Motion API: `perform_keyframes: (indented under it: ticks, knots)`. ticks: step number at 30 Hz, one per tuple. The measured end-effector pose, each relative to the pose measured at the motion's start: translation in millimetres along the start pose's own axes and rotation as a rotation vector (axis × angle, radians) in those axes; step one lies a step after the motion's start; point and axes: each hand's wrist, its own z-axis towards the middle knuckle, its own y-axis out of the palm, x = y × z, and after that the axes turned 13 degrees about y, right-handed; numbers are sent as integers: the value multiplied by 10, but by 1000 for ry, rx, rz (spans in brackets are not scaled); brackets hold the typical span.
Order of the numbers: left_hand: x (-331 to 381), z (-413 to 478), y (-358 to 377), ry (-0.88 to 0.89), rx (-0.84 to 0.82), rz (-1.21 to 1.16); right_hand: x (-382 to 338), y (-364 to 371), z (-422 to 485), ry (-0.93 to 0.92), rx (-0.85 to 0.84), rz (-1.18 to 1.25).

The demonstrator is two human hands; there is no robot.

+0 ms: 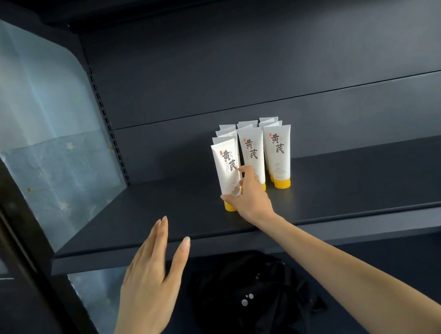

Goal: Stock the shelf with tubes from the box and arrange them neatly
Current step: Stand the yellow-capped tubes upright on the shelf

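Now we count three columns of tubes (278, 154) mid-frame on the shelf (136, 223), roughly eleven, upright, yellow caps down; our right hand (250, 199) pinches the front-left tube (226, 166), left hand (148, 282) spread flat.

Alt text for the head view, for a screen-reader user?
A right hand grips the front-left tube in a cluster of white, yellow-capped tubes standing cap-down on a dark shelf. The left hand hovers open before the shelf edge; a black bag lies on the shelf below.
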Motion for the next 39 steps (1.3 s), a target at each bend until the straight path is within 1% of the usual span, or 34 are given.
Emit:
perform_keyframes:
  ticks: [2,5,8,11,14,18,22,27,34,39]
  knots:
    - [3,0,2,25,7,-8,0,-84,-57,-31,24,-50]
    - [7,-7,65,63,0,-1,62,-311,-210,-94,119,-170]
    - [82,2,205,91,-47,-13,228,-641,-445,-171,207,-346]
    - [255,25,409,143,-111,-27,512,-1028,-712,-183,259,-550]
    - [437,23,622,211,-192,13,820,-1409,-942,-100,297,-710]
    - [617,2,858,292,-273,117,1163,-1835,-1198,24,301,-782]
    - [812,-47,1073,348,-338,219,1498,-2219,-1414,107,316,-849]
    - [1117,-103,1297,363,-338,254,1957,-2724,-1681,200,321,-919]
    - [1729,-427,1780,389,-435,287,2581,-3481,-2295,342,283,-984]
    - [2067,-686,2162,428,-484,300,2936,-3842,-2762,435,282,-1050]
